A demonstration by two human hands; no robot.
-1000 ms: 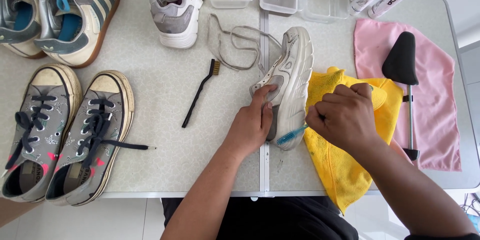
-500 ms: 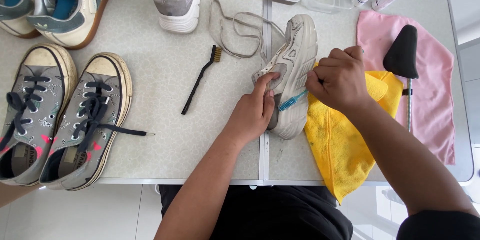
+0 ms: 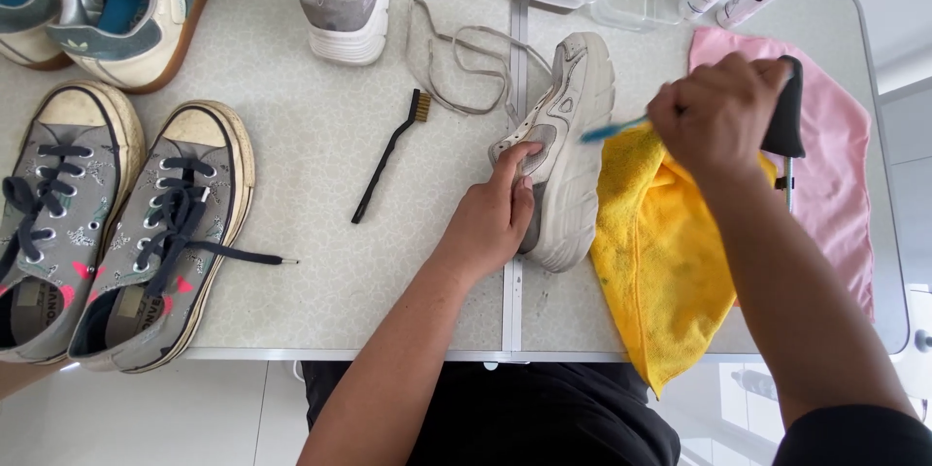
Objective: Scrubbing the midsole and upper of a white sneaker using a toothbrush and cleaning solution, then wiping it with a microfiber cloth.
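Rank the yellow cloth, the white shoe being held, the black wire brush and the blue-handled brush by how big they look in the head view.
1. yellow cloth, largest.
2. white shoe, steadied by the left hand.
3. black wire brush, long but thin.
4. blue-handled brush, mostly hidden in the right hand, so its full size is unsure.

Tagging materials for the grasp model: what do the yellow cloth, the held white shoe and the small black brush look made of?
Yellow cloth: looks like microfibre, matte fuzzy nap, soft folds.
White shoe: probably synthetic leather with mesh panels and a thick matte rubbery sole, scuffed; left hand steadies it.
Black brush: likely a plastic handle; brass-coloured bristles, maybe wire.
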